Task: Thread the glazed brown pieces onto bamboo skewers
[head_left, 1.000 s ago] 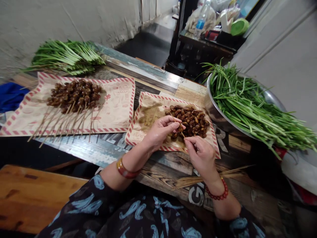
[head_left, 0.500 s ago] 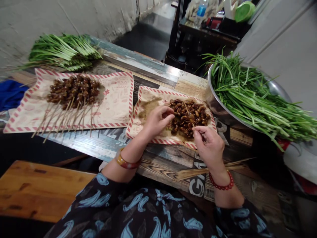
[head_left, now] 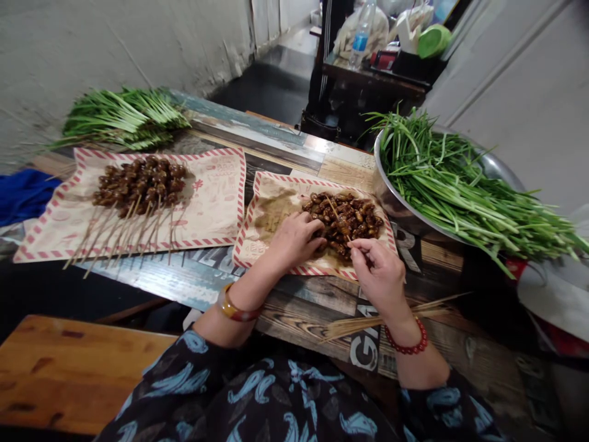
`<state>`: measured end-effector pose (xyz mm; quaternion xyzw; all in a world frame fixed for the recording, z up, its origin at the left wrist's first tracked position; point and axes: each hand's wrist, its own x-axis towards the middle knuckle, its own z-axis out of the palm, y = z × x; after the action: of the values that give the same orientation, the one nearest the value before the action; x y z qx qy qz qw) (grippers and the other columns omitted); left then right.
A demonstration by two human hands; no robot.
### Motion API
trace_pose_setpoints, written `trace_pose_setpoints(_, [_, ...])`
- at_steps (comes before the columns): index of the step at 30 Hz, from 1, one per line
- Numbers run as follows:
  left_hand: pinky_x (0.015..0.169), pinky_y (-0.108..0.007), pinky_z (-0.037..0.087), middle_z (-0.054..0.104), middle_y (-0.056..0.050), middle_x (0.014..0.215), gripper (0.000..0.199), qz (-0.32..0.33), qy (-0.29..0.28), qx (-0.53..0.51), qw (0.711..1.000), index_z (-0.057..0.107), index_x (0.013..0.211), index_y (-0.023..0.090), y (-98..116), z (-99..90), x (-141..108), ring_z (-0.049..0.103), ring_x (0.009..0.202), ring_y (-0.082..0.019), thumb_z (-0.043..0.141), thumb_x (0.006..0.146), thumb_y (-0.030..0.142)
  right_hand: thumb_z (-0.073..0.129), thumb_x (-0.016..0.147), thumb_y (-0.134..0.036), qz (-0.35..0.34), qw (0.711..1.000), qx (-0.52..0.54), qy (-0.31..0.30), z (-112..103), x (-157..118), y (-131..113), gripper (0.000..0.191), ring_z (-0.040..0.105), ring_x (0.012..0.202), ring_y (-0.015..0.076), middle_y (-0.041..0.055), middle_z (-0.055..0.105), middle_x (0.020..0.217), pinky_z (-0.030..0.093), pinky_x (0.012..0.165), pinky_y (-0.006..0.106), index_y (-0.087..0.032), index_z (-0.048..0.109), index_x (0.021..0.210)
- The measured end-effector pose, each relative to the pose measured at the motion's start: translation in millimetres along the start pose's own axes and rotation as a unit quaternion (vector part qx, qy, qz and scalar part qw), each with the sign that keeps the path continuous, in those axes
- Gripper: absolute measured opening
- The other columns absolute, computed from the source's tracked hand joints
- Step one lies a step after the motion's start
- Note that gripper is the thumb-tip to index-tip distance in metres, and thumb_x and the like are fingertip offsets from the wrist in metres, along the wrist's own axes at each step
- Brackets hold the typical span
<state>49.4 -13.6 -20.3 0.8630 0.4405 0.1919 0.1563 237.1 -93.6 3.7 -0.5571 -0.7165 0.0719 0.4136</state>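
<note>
Glossy brown pieces (head_left: 361, 215) lie heaped on the right paper sheet (head_left: 255, 212), which has a red striped border and a dark wet stain. My left hand (head_left: 297, 239) is at the heap's left edge, fingers curled onto it; whatever is under the fingertips is hidden. At the heap's front edge, my right hand (head_left: 378, 264) pinches a thin wooden skewer (head_left: 350, 240), of which a short part shows. Loose skewers (head_left: 352, 326) lie on the table below my right hand. On the left paper sheet (head_left: 216, 205) rests a pile of loaded skewers (head_left: 142, 181), sticks toward me.
Cut green stalks (head_left: 124, 116) lie at the back left. A metal basin (head_left: 384, 178) of long green leaves (head_left: 464, 178) stands at the right. Blue cloth (head_left: 25, 195) is at the left edge, a wooden bench (head_left: 83, 374) below. A side table behind holds a bottle (head_left: 360, 40).
My left hand has lowered onto the heap, its fingers now curled down where they were lifted and apart. The right hand remains at the heap's front edge. The whole view has shifted slightly.
</note>
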Motion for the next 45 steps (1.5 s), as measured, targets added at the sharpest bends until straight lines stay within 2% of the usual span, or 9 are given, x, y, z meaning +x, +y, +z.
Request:
trace_pose_setpoints(7, [0.08,-0.04,0.044,0.062,-0.012,0.092,0.021,-0.027,0.011,0.024,0.999,0.067,0.095,0.016,1,-0.3,-1,0.056,0.089,-0.026,0.051,0.082,0.014,0.052,0.09,-0.019,-0.001,1.0,0.001,-0.004,1,-2,2,0.014,0.062,0.067,0.0154,0.0023,0.07,0.078,0.051,0.065,0.029,-0.022,0.066,0.088])
trace_pose_setpoints(11, [0.086,-0.039,0.044,0.065,-0.012,0.099,0.034,-0.082,0.091,-0.145,0.982,0.068,0.109,0.015,-5,-1.8,0,0.058,0.093,-0.024,0.056,0.077,0.013,0.052,0.09,-0.02,0.002,1.0,-0.003,0.004,1,-2,1,0.014,0.062,0.064,0.0151,0.0022,0.07,0.077,0.052,0.063,0.029,-0.022,0.066,0.087])
trace_pose_setpoints(13, [0.088,-0.037,0.045,0.067,-0.012,0.103,0.034,-0.118,0.12,-0.311,0.935,0.069,0.11,0.014,-6,-5.8,0,0.059,0.094,-0.022,0.06,0.077,0.017,0.053,0.09,-0.02,-0.005,1.0,-0.001,0.009,1,-1,1,0.014,0.062,0.064,0.0147,0.0021,0.07,0.077,0.052,0.063,0.029,-0.022,0.066,0.087])
trace_pose_setpoints(16, [0.083,-0.03,0.046,0.069,-0.009,0.106,0.029,-0.162,0.123,-0.561,0.803,0.071,0.103,0.015,-5,-13.9,-1,0.062,0.086,-0.015,0.067,0.075,0.022,0.053,0.09,-0.018,-0.016,1.0,0.007,0.002,0,-1,-1,0.014,0.063,0.065,0.0148,0.0021,0.071,0.078,0.053,0.063,0.029,-0.022,0.067,0.089])
trace_pose_setpoints(18, [0.078,-0.026,0.047,0.07,-0.007,0.102,0.032,-0.177,0.117,-0.666,0.715,0.07,0.102,0.015,-2,-18.6,-2,0.063,0.08,-0.012,0.071,0.071,0.021,0.053,0.089,-0.017,-0.026,1.0,0.014,-0.005,-1,-2,-1,0.016,0.065,0.068,0.0155,0.0025,0.072,0.081,0.054,0.066,0.03,-0.022,0.067,0.091])
trace_pose_setpoints(21, [0.078,-0.025,0.049,0.07,-0.005,0.094,0.036,-0.18,0.103,-0.728,0.653,0.067,0.104,0.015,1,-22.2,-4,0.066,0.079,-0.011,0.075,0.069,0.018,0.052,0.09,-0.015,-0.04,0.999,0.02,-0.021,-1,-2,-1,0.019,0.067,0.075,0.0162,0.0035,0.073,0.086,0.055,0.07,0.031,-0.022,0.068,0.097])
trace_pose_setpoints(28, [0.079,-0.026,0.053,0.071,-0.005,0.089,0.037,-0.155,0.093,-0.748,0.639,0.065,0.105,0.015,3,-21.9,-4,0.069,0.082,-0.013,0.077,0.07,0.018,0.051,0.092,-0.014,-0.047,0.997,0.022,-0.058,1,-3,0,0.02,0.067,0.075,0.0154,0.0042,0.073,0.085,0.055,0.071,0.029,-0.02,0.069,0.099])
trace_pose_setpoints(38, [0.083,-0.029,0.055,0.073,-0.01,0.101,0.035,-0.161,0.087,-0.771,0.61,0.066,0.106,0.014,6,-26.2,-5,0.07,0.094,-0.019,0.078,0.074,0.023,0.05,0.092,-0.016,-0.041,0.997,0.015,-0.067,1,-4,0,0.021,0.068,0.077,0.0166,0.0047,0.073,0.086,0.055,0.073,0.032,-0.021,0.069,0.1])
trace_pose_setpoints(45, [0.075,-0.028,0.056,0.073,-0.007,0.093,0.035,-0.192,0.1,-0.777,0.591,0.067,0.103,0.013,0,-25.4,-5,0.071,0.078,-0.015,0.078,0.071,0.022,0.052,0.092,-0.014,-0.054,0.996,0.017,-0.069,0,-4,1,0.02,0.067,0.075,0.0154,0.0041,0.072,0.085,0.054,0.071,0.03,-0.02,0.069,0.1])
